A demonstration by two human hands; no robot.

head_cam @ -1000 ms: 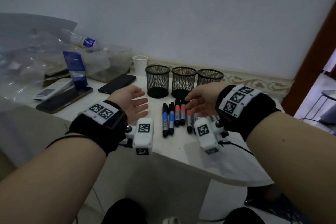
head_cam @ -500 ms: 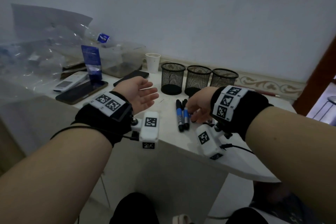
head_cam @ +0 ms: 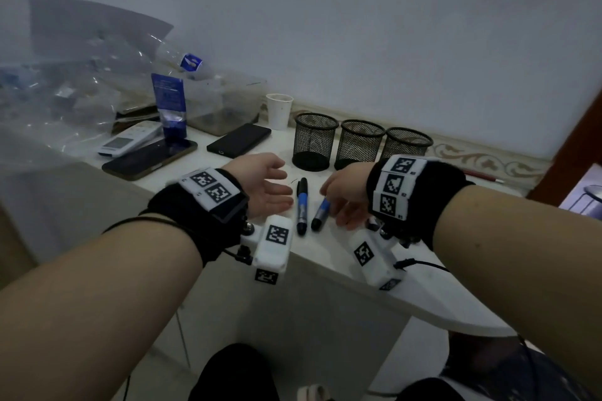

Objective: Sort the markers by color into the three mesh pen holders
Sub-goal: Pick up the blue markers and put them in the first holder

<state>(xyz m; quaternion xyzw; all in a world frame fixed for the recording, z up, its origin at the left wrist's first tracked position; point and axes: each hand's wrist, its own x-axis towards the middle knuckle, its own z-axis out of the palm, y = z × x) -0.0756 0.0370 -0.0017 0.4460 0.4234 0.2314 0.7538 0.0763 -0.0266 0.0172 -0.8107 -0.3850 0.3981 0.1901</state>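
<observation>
Seen from above and behind the person's forearms, a white desk [head_cam: 325, 247] stands against a pale wall; both wrists wear black bands with white tags printed in black squares. The left hand [head_cam: 260, 185] is held palm inward above the desk, fingers straight and relaxed, gripping nothing. The right hand [head_cam: 345, 192] is lowered to the desk surface with its fingers curled downward over the markers; one blue marker [head_cam: 321, 215] pokes out from under these fingers, tilted, though whether the fingers actually pinch it cannot be told. A second blue marker [head_cam: 302, 205] lies flat between the two hands, just beside the first, its black cap pointing toward the wall. Behind the hands, three black mesh pen holders [head_cam: 360, 143] stand upright in a row, close together, near the wall. To their left stands a white paper cup [head_cam: 279, 111]; further left lie a black phone [head_cam: 239, 140], a second dark phone [head_cam: 150, 158], a white remote [head_cam: 130, 138], a blue pouch [head_cam: 169, 101] standing upright, and crumpled clear plastic [head_cam: 65, 101].
</observation>
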